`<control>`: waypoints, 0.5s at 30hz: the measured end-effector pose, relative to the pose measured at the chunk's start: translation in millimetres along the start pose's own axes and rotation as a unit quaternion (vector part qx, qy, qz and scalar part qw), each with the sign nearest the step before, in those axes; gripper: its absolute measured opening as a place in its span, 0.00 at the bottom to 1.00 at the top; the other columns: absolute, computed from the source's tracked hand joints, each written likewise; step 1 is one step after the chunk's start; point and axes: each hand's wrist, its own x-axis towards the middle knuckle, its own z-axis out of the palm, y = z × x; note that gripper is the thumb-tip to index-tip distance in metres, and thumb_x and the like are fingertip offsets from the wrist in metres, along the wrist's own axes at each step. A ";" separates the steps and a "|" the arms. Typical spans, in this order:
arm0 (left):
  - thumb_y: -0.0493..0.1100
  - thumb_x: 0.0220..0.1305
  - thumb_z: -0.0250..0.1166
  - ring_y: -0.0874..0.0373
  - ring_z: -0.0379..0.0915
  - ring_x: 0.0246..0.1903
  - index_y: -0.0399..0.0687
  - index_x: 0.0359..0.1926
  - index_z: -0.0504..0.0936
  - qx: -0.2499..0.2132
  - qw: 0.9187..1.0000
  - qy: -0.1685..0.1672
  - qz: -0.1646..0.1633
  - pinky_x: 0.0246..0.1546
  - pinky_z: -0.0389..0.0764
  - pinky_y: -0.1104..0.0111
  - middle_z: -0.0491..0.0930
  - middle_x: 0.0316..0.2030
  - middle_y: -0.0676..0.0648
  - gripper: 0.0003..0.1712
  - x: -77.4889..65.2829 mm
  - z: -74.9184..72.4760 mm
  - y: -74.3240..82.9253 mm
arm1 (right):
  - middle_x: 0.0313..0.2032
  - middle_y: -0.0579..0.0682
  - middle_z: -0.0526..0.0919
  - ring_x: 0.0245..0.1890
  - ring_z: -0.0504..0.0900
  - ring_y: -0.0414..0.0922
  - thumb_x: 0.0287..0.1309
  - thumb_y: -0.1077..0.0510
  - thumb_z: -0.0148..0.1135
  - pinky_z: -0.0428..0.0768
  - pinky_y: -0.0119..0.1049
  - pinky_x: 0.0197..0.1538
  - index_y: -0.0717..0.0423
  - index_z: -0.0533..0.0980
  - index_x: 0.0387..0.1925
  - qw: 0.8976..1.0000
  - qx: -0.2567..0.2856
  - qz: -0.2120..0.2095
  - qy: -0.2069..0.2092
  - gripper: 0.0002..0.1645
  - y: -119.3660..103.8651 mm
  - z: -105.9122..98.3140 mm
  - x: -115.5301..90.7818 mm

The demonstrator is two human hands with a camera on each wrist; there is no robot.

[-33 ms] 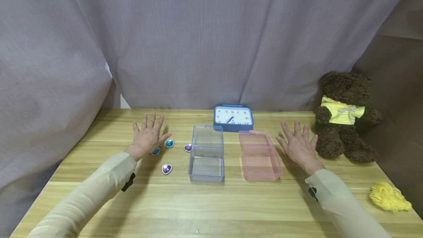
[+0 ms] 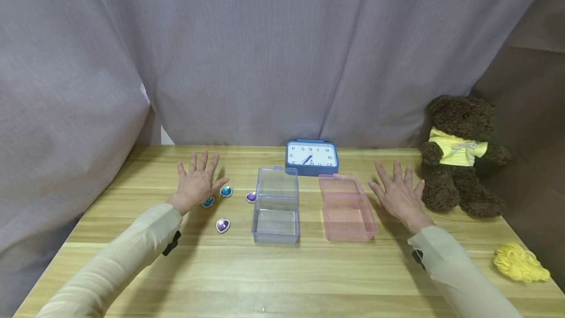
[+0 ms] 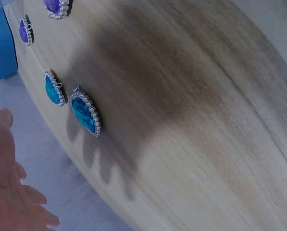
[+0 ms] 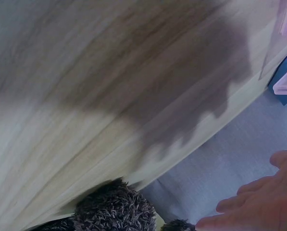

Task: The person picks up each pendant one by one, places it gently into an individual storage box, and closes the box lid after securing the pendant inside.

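Observation:
In the head view my left hand point(image 2: 194, 188) hovers over the left of the table, fingers spread and straight, holding nothing. Close beside and beneath it lie two heart-shaped blue gems with pearly edging, one blue gem point(image 2: 226, 191) by the thumb and another blue gem point(image 3: 85, 113) partly covered in the head view. A purple heart gem point(image 2: 222, 225) lies nearer the front, and a second purple gem point(image 2: 251, 197) sits by the clear bluish box point(image 2: 275, 237). My right hand point(image 2: 400, 200), also spread and holding nothing, is raised between the pink box point(image 2: 351, 234) and the teddy bear point(image 2: 459, 180). Both boxes have their lids folded back.
Behind the boxes lies a blue clock point(image 2: 311, 156), its numbers upside down from here. A bundle of yellow yarn point(image 2: 520, 262) rests near the right edge of the wooden table point(image 2: 309, 278). A grey curtain point(image 2: 247, 63) hangs along the back.

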 end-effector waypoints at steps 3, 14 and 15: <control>0.65 0.67 0.48 0.34 0.30 0.70 0.49 0.74 0.42 -0.001 1.000 0.000 0.000 0.63 0.32 0.33 0.38 0.72 0.36 0.45 0.1 0.0 0.0 | 0.69 0.74 0.36 0.65 0.32 0.76 0.68 0.34 0.31 0.29 0.77 0.58 0.49 0.44 0.73 1.000 0.001 0.001 -0.002 0.40 0.1 0.1 -0.2; 0.64 0.67 0.47 0.33 0.31 0.70 0.47 0.73 0.43 -0.019 1.000 0.007 0.011 0.64 0.33 0.34 0.38 0.72 0.35 0.45 -3.8 -3.5 0.1 | 0.68 0.76 0.39 0.66 0.37 0.75 0.69 0.36 0.34 0.37 0.76 0.60 0.54 0.46 0.72 0.998 0.067 -0.010 -0.005 0.41 5.1 -1.0 -5.4; 0.64 0.67 0.48 0.32 0.32 0.70 0.46 0.73 0.45 -0.030 0.999 0.018 0.018 0.64 0.35 0.34 0.39 0.72 0.34 0.44 -5.9 -4.6 0.1 | 0.67 0.77 0.42 0.66 0.40 0.75 0.70 0.38 0.37 0.41 0.75 0.61 0.57 0.47 0.72 0.996 0.090 -0.022 0.001 0.40 6.2 -1.5 -6.6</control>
